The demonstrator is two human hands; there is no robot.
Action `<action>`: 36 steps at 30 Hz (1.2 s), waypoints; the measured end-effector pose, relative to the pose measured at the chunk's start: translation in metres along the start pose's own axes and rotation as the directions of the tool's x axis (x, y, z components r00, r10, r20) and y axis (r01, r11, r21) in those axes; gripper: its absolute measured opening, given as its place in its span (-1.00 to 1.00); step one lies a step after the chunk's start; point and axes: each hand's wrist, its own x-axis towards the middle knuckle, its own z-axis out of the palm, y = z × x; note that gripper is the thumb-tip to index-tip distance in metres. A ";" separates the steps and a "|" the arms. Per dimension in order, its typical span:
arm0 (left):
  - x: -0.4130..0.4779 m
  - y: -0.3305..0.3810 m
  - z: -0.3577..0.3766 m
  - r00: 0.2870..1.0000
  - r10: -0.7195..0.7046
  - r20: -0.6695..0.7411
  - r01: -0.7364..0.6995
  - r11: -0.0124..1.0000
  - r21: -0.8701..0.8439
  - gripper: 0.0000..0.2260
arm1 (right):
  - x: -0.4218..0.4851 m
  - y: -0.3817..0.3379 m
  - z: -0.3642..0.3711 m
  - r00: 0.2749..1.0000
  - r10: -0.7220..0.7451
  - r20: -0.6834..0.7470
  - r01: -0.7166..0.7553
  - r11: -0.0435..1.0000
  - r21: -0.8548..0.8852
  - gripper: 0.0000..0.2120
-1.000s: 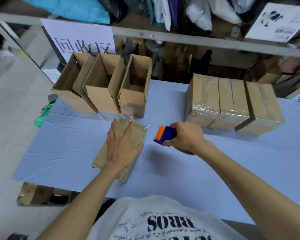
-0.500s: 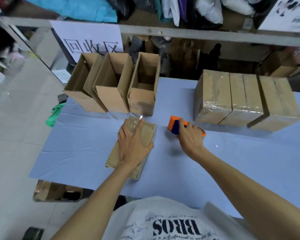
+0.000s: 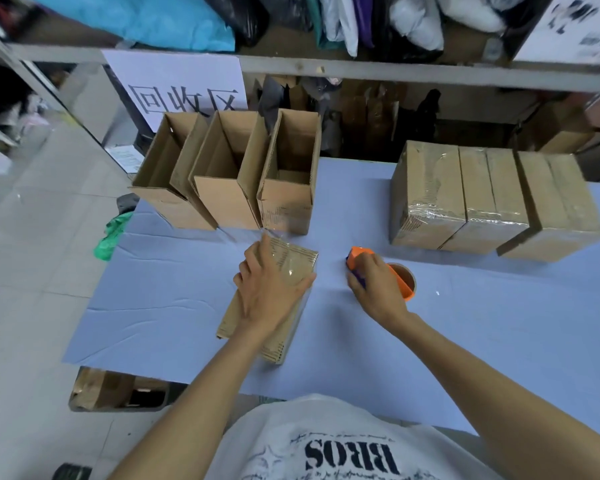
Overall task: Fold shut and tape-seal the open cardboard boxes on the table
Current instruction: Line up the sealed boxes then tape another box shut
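Much of the closed box (image 3: 274, 306) under our left hand (image 3: 272, 289) is hidden: the palm and spread fingers lie flat across its taped top, and our forearm covers its near end, so we cannot see whether tape runs the whole length. A loose bit of clear tape (image 3: 269, 233) sticks up at its far end, hard to make out against the box behind. Our right hand (image 3: 374, 289) is curled around the orange tape dispenser (image 3: 361, 258), which rests on the blue table cover (image 3: 174, 289); the fingers hide most of its dark handle, and only part of the brown tape roll (image 3: 404, 273) shows past the knuckles. Three open boxes (image 3: 229, 174) stand in a row at the far left, flaps up, touching one another, the nearest just beyond the closed box; the insides of the two on the left are cut off from view by their own walls. Three sealed boxes (image 3: 492, 202) sit together at the far right, well apart from the dispenser. The cover's left edge lies near the open boxes, with a green bag (image 3: 113, 233) hanging past it. Bare cover lies between our hands, to the left of the closed box, and widely along the right near side.
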 end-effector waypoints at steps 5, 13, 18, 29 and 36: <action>0.024 0.003 -0.013 0.952 -0.168 0.256 0.228 0.947 -0.226 -0.57 | 0.021 -0.050 0.006 0.906 0.395 0.152 -0.394 0.654 0.645 -0.80; 0.013 0.006 -0.041 0.988 -0.121 0.092 0.152 0.798 -0.583 -0.77 | 0.022 -0.068 -0.026 0.922 0.386 -0.010 -0.256 0.631 0.732 -0.84; -0.007 0.011 -0.057 0.999 0.012 -0.035 -0.033 0.702 -0.712 -0.78 | 0.009 -0.080 -0.058 0.973 0.181 -0.144 -0.020 0.687 0.726 -0.95; -0.008 -0.010 -0.058 0.932 0.321 -0.165 -0.361 0.854 -0.375 -0.76 | -0.002 -0.061 -0.056 0.931 -0.299 -0.209 0.341 0.916 0.211 -0.89; -0.004 -0.008 -0.066 0.908 0.374 -0.187 -0.418 0.787 -0.455 -0.81 | 0.005 -0.054 -0.066 0.897 -0.438 -0.062 0.442 0.893 0.087 -0.79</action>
